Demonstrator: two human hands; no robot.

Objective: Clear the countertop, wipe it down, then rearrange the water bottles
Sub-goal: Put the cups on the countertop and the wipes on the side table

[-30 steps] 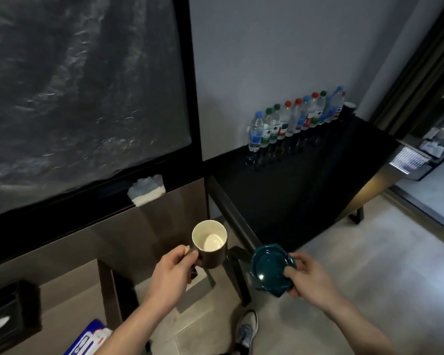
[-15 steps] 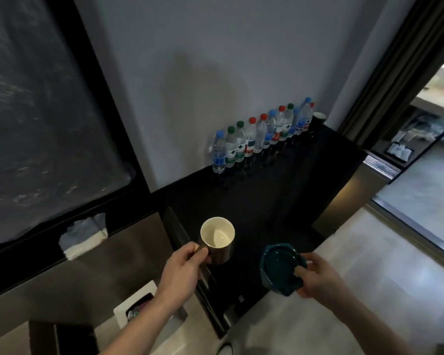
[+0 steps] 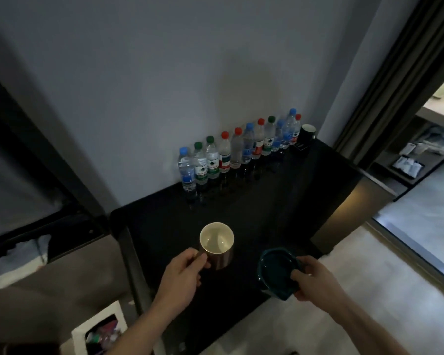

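Now | water bottles [image 3: 237, 152] upright | row along wall, left-right

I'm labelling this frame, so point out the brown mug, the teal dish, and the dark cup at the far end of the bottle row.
brown mug [image 3: 219, 260]: head view, on its outer side wall.
teal dish [image 3: 274, 271]: head view, on its inner floor.
dark cup [image 3: 306, 134]: head view, on its side.

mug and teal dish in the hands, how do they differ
The mug is a tall brown cylinder with a pale inside; the teal dish is low and wide, dark teal all over. The left hand holds the mug by its handle; the right hand pinches the dish's rim. Both look empty, above the black countertop.
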